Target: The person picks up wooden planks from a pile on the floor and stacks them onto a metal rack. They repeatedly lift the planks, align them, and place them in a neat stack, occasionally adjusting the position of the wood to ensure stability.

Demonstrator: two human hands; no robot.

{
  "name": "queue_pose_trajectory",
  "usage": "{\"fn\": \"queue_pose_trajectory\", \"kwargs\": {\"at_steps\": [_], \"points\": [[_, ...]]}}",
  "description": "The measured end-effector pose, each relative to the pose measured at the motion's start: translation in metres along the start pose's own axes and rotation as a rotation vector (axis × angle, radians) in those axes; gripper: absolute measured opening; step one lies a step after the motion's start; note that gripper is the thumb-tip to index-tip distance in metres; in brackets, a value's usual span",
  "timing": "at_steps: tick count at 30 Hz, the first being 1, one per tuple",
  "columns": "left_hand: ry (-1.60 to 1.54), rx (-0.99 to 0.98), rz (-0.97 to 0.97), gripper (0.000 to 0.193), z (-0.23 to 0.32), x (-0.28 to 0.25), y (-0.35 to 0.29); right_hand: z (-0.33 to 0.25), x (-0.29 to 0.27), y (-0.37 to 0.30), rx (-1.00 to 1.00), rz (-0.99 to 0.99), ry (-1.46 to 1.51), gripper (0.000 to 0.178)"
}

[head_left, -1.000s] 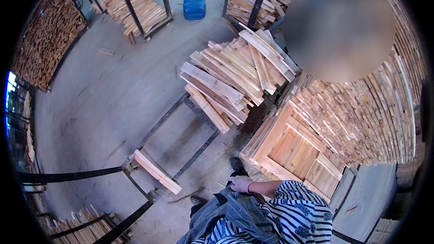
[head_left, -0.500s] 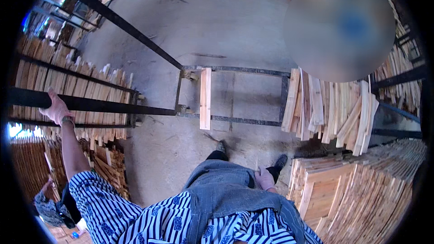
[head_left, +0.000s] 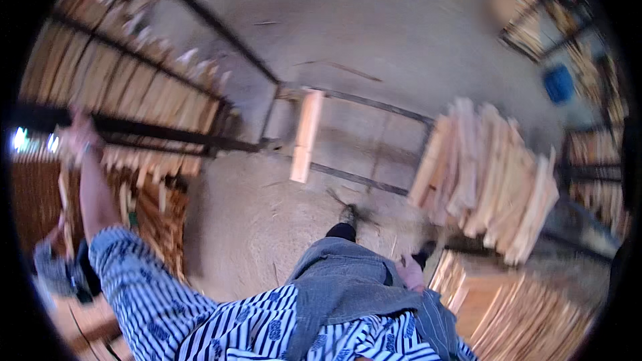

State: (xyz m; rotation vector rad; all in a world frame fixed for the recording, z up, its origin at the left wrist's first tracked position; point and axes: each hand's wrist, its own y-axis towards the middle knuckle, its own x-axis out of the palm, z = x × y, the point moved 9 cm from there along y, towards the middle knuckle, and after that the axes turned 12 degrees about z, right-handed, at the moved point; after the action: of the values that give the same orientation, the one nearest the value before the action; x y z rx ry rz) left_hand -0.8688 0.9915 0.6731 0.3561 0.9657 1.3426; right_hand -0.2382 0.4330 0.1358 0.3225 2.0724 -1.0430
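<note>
My left hand [head_left: 81,132] is wrapped round a dark metal bar [head_left: 160,131], the upright of a wheeled frame. The image is smeared by motion, so its fingers are not sharp. My right hand [head_left: 410,272] hangs low beside my grey apron [head_left: 341,274], near my thigh; its fingers are blurred and I cannot make out anything in them. A single pale wooden board [head_left: 307,137] lies across the rails of the low metal frame [head_left: 364,177] in front of me. Toward its right end, several boards [head_left: 485,177] lie side by side across it.
Racked boards [head_left: 127,80] stand on the left, beyond the bar. Stacked wood [head_left: 528,307] rises close at my right. A blue container [head_left: 558,84] stands at the far right. Another person [head_left: 60,271] is at the lower left. Concrete floor [head_left: 321,33] stretches ahead.
The view has swung, so the frame and its boards appear tilted, their right end nearer me. My left hand stays on the bar. My right hand sits slightly lower and further right in the picture.
</note>
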Motion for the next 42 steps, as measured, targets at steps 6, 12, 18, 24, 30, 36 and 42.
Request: {"fn": "queue_pose_trajectory", "kwargs": {"at_steps": [6,12,18,24,30,36,42], "points": [[-0.187,0.190,-0.062,0.100,-0.064,0.021,-0.056,-0.007,-0.016,-0.009,0.075,-0.029,-0.015,0.042],[-0.356,0.222,-0.540,0.089,-0.067,0.047,-0.252,0.034,-0.010,-0.040,0.230,0.105,0.105,0.049],[-0.306,0.288,-1.009,0.078,-0.053,0.053,-0.415,0.028,-0.069,-0.031,0.359,0.134,0.189,0.048],[-0.164,0.334,-1.419,0.067,-0.110,0.061,-0.531,0.051,-0.059,-0.070,0.431,0.186,0.269,0.056],[0.024,0.449,-1.825,0.056,-0.134,0.004,-0.641,0.118,-0.075,-0.128,0.601,0.328,0.345,0.040],[-0.251,0.668,-2.502,0.045,-0.064,-0.175,-0.821,0.169,-0.064,-0.147,0.695,0.412,0.657,0.045],[-0.558,0.893,-2.797,0.057,0.107,-0.337,-0.883,0.258,-0.087,-0.130,0.779,0.485,0.714,0.066]]}}
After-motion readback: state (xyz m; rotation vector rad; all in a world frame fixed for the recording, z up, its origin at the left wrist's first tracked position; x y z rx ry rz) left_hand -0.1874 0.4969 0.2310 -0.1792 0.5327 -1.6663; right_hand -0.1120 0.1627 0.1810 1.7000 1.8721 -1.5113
